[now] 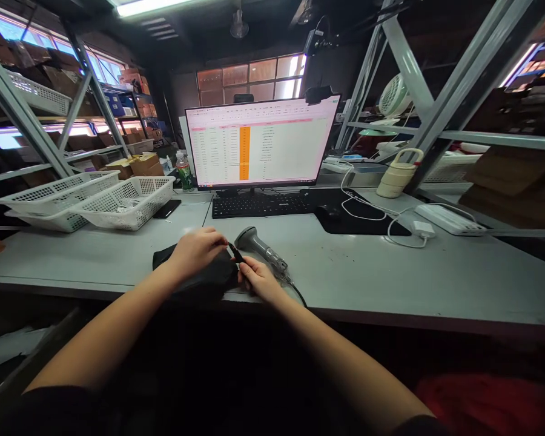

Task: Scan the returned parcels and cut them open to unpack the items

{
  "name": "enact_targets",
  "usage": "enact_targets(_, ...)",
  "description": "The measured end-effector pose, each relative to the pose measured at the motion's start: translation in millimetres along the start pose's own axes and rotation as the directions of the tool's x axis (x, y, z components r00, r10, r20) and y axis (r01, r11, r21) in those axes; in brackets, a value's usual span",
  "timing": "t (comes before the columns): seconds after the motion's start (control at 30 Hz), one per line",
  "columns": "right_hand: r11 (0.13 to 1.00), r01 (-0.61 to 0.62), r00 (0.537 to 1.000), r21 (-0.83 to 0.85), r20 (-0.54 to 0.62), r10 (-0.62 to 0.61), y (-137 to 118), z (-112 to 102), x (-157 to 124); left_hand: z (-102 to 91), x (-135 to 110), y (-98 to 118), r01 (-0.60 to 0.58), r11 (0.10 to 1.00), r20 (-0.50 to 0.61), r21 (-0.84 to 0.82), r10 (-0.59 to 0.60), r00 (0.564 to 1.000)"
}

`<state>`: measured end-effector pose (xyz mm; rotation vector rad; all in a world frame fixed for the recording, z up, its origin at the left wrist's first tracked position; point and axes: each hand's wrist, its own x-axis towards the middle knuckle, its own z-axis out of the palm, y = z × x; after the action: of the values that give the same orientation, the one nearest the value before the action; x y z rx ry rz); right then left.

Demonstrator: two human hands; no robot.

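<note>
My right hand (pixel 258 278) is closed around a slim black object (pixel 235 252) whose kind I cannot make out. The fingers of my left hand (pixel 200 247) pinch together at its upper end. Under my left hand and wrist lies a black soft bag or cloth (pixel 209 280), partly covered by my forearm and reaching the desk's front edge. A grey barcode scanner (pixel 262 249) rests just beyond my right hand, its cable running down past the wrist toward the edge.
Behind the hands stand a keyboard (pixel 263 206), a monitor (pixel 258 145) and a mouse (pixel 327 213) on a black mat (pixel 367 225). White baskets (pixel 131 203) and a dark phone (pixel 167 209) are at left. A white power strip (pixel 449 219) with cables and a cream container (pixel 397 175) are at right.
</note>
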<state>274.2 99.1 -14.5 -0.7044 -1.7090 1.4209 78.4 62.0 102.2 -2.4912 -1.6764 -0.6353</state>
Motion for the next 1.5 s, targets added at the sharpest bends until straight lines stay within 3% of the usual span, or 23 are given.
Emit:
enact_targets(0.07, 1.0, 0.001, 1.0, -0.005, 0.003, 0.0, -0.9, 0.3, -0.6, 1.8, 7.1, -4.0, -0.061, 0.994, -0.066, 0.093, 0.068, 0.996)
enact_targets(0.17, 1.0, -0.005, 1.0, -0.022, 0.002, 0.005, -1.6, 0.8, -1.0, 5.3, 16.4, -8.6, -0.188, 0.966, -0.067, 0.177, 0.202, 0.977)
enact_targets(0.33, 1.0, -0.019, 1.0, 0.01, -0.016, 0.019, -1.4, 1.5, -0.9, 10.8, 24.6, -11.0, -0.28, 0.95, -0.066, 0.141, 0.291, 0.954)
enact_targets(0.53, 0.993, -0.034, 0.999, 0.114, 0.044, 0.03, -6.8, -1.3, -1.6, 15.3, 27.5, -15.6, -0.399, 0.912, -0.182, 0.095, 0.41, 0.894)
enact_targets(0.9, 0.988, -0.044, 0.997, 0.149, 0.074, 0.033, -9.6, -2.4, -3.4, 18.2, 27.5, -11.4, -0.434, 0.883, -0.147, 0.177, 0.46, 0.876)
enact_targets(1.07, 0.976, -0.057, 0.998, 0.208, 0.018, 0.054, -8.2, -3.8, -2.5, 16.9, 16.1, -9.8, -0.485, 0.85, -0.205, 0.204, 0.522, 0.828)
enact_targets(1.27, 0.977, -0.07, 0.997, 0.203, 0.04, 0.063, -8.8, -2.6, -1.9, 10.9, -7.3, -17.5, -0.454, 0.879, -0.185, 0.144, 0.475, 0.86)
enact_targets(1.5, 0.981, -0.067, 0.998, 0.182, 0.027, 0.063, -10.2, -2.8, -3.0, 21.7, -17.7, -15.9, -0.324, 0.94, -0.169, 0.106, 0.339, 0.926)
